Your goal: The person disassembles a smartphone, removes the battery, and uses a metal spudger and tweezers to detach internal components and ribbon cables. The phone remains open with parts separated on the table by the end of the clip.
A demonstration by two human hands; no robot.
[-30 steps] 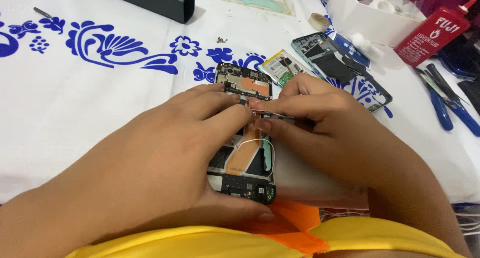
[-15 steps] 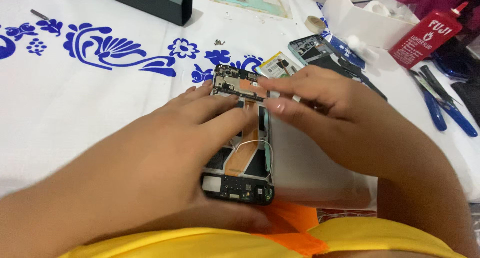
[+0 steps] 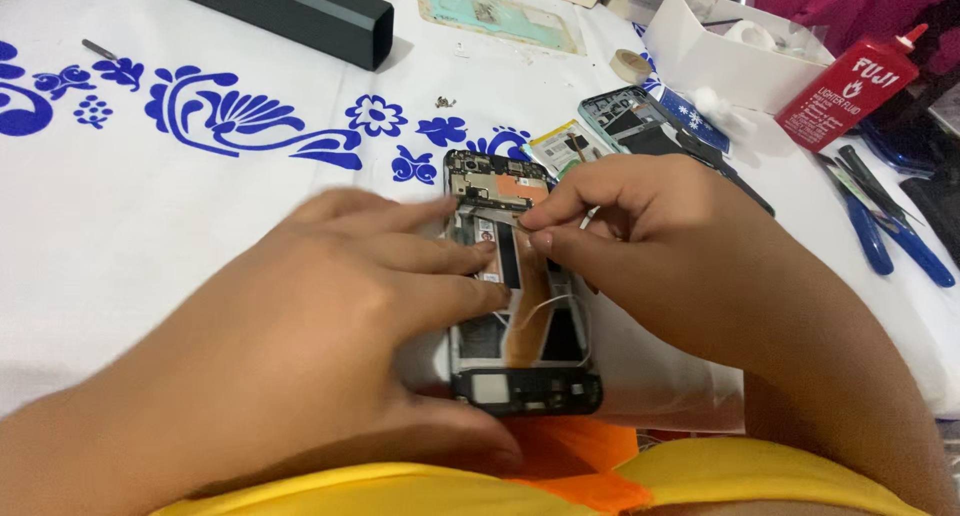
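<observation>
So the person has an opened-up smartphone with its back cover off and the circuit board and copper-coloured flex ribbon showing (image 3: pixel 515 286) lying lengthwise at the near edge of the white worktop with the blue floral print (image 3: pixel 200 226), right in front of them. The left hand (image 3: pixel 330 326) is spread flat along the phone's left side, fingers pressing onto the middle and thumb tucked at the near end, which looks like it's there to keep the frame from sliding. The right hand (image 3: pixel 660 246) is pinched shut, thumb and forefinger meeting over the upper part of the board; can't tell what tiny bit they're holding, if anything. Off to the far right sit a red squeeze bottle with a white nozzle (image 3: pixel 845 91), blue-handled tools (image 3: pixel 885 241) and a second dismantled phone frame (image 3: pixel 625 116), all within easy reach. A long black rectangular box (image 3: pixel 285 11) lies at the far side.
</observation>
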